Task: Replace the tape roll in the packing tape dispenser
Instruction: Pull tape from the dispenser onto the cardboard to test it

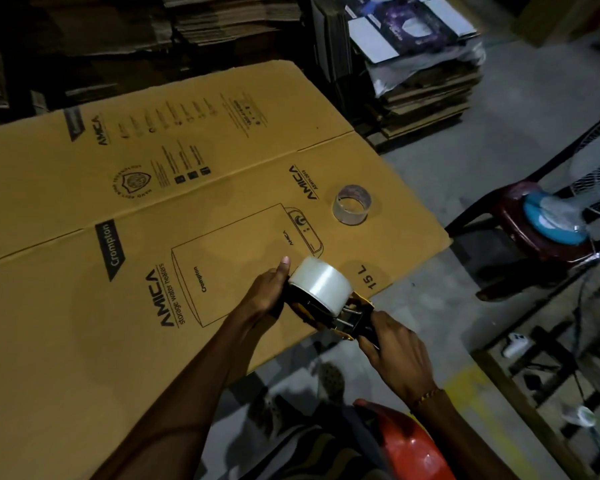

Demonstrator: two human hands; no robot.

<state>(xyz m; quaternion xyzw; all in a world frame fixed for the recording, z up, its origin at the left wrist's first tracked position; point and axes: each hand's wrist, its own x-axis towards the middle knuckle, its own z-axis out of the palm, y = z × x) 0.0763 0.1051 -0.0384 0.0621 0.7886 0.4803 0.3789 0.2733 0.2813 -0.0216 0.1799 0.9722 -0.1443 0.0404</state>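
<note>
Head view, left hand [265,294] gripping tape roll [321,284], right hand [394,351] holding dispenser [349,318] handle, pointing up-left

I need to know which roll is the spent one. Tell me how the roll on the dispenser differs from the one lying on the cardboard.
The roll on the dispenser is thick and milky white; the roll on the cardboard is a thin, nearly bare ring you can see through. The first sits in the dispenser, held between the left hand and right hand; the second lies loose and untouched. Both are about equally wide.
</note>
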